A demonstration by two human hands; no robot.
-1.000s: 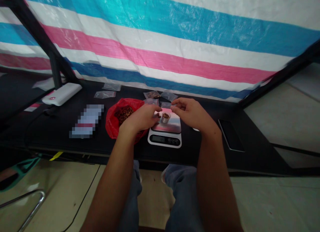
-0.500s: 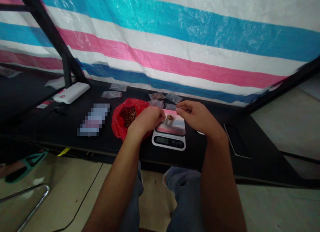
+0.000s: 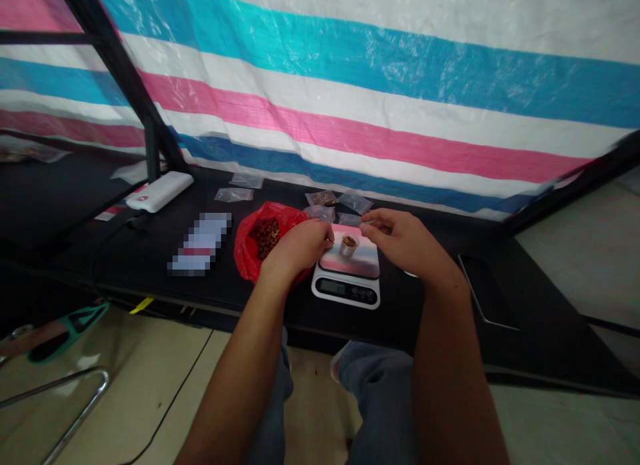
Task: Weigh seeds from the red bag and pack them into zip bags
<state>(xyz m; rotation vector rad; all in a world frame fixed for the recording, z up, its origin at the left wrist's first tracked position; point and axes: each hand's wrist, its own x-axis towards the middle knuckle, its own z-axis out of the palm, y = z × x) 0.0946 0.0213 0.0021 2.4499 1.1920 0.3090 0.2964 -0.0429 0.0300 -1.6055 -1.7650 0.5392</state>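
Observation:
A white kitchen scale (image 3: pixel 325 297) with a shiny metal top stands before me, its small display lit but too blurred to read. On it sits a small cup (image 3: pixel 349 246) holding brown dried pieces. At the scale's left edge, my left hand (image 3: pixel 307 243) has its fingers pinched together; whatever is between them is too small to make out. My right hand (image 3: pixel 393 235) hovers by the far right corner, thumb and forefinger slightly apart, no object visible between them. Partly behind my left wrist, a red plastic bag (image 3: pixel 246 241) lies open, full of reddish-brown dried pieces (image 3: pixel 267 237).
Behind the scale lie several small clear bags (image 3: pixel 356 202), one with brown contents (image 3: pixel 323 198). On the black table are a white power bank (image 3: pixel 160 191), a pixelated phone-shaped item (image 3: pixel 203 243) and, at right, a dark phone (image 3: pixel 486 288). A striped tarp (image 3: pixel 350 78) hangs behind.
The whole view has shifted, so everything appears slightly further right and lower. Both hands keep nearly the same places beside the scale, and the cup stays on it.

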